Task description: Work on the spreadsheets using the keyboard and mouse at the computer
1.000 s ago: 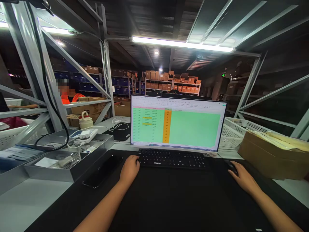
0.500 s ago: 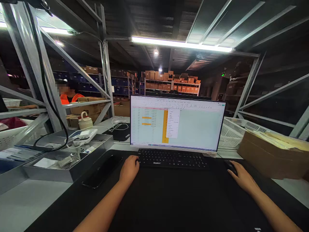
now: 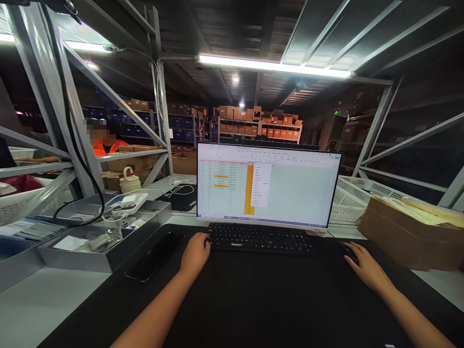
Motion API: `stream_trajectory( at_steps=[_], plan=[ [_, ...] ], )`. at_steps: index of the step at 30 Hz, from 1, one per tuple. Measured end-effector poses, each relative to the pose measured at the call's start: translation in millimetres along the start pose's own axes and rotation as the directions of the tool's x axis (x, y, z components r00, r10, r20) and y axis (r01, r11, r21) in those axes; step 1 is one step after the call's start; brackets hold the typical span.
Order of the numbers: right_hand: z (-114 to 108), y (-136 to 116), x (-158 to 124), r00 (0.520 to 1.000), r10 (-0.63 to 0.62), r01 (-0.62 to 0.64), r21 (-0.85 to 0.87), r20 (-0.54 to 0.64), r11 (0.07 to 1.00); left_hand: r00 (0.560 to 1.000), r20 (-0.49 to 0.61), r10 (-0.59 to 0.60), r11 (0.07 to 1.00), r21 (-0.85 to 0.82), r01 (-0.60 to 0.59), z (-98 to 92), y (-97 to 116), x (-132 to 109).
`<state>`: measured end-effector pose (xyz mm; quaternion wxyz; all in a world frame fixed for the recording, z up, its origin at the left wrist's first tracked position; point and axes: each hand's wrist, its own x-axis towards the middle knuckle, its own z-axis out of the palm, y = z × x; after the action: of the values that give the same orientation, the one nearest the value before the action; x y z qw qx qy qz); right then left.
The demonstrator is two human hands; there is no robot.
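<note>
Two hands, the left hand (image 3: 195,251) and the right hand (image 3: 366,268), are at a desk (image 3: 43,299) with one keyboard (image 3: 259,238), one monitor (image 3: 268,186), one mouse (image 3: 346,248), one black phone (image 3: 154,256), one cream jug (image 3: 129,182) and one large cardboard box (image 3: 398,237) at the right, and one person in orange (image 3: 105,145) is behind.

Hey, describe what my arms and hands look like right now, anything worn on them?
The left forearm and right forearm are bare, no sleeves in view. The left hand and right hand wear no gloves; no watch, bracelet or ring shows.

Dim warehouse: grey metal racking (image 3: 47,96), a ceiling strip light (image 3: 273,66), distant box-laden shelves (image 3: 259,124).
</note>
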<state>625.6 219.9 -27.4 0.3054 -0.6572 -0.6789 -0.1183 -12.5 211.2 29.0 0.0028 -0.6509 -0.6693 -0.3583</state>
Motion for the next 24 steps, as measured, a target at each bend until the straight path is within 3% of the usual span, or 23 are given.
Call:
stream_trajectory(
  at_steps=[24],
  plan=[
    [2.2, 4.7, -1.4, 1.0, 0.009, -0.009, 0.0, 0.018, 1.0, 1.0, 0.001, -0.012, 1.0, 0.01, 0.012, -2.3, 4.0, -0.7]
  ],
)
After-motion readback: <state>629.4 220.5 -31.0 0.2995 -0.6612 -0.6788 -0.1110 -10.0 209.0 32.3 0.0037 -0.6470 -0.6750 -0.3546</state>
